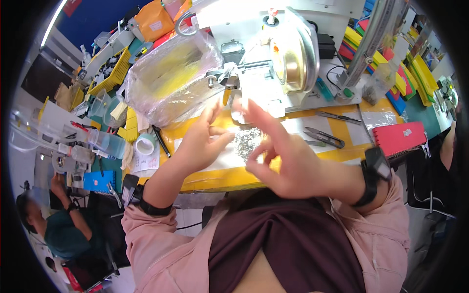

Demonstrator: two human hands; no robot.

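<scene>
My left hand (202, 146) is raised over the front of the bench, its thumb apart from its outstretched fingers. Opposite it, my right hand (286, 158) has a long index finger stretched toward the machine and the thumb held away from it. I see nothing in either hand, though glare and motion soften the fingertips. Between and below them lies a pile of small shiny silver metal pieces (248, 139) on a white surface. Just beyond the fingertips stands a bench machine (261, 93), brightly lit, with a gold-coloured reel (293, 58) on it.
Left of the machine sits a plastic-lined box (171, 73). A tape roll (145, 144) and a black pen (161, 141) lie near my left forearm. To the right are snips (325, 137), a craft knife (339, 117) and a red box (399, 139). A co-worker (68, 227) sits at far left.
</scene>
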